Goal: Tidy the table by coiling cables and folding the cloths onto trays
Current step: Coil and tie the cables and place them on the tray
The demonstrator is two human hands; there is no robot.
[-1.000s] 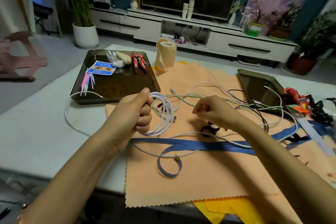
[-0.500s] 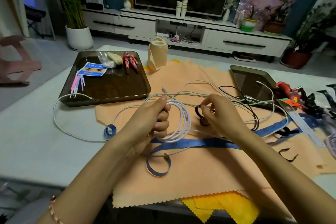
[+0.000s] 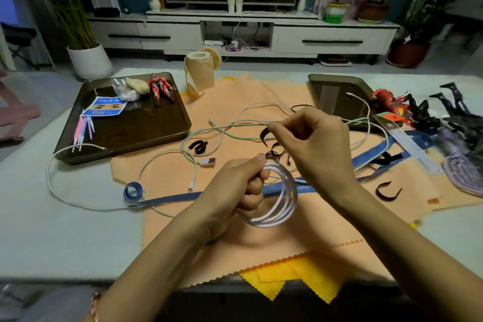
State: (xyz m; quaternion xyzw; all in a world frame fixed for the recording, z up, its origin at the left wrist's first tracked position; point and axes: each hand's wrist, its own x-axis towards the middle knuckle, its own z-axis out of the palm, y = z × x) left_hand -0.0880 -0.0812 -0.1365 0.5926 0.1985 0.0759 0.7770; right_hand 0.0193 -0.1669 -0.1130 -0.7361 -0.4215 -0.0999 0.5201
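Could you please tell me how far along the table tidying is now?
Done: several white cable loops, gripped by the left hand. In hand: the right hand pinches a black tie, probably to bind them. Left: the green cable and USB cable lie loose, and the orange cloth lies unfolded.

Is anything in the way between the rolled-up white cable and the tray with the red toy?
Only flat things: loose cables and a black strap lie on the cloth between the coil in the left hand and the tray.
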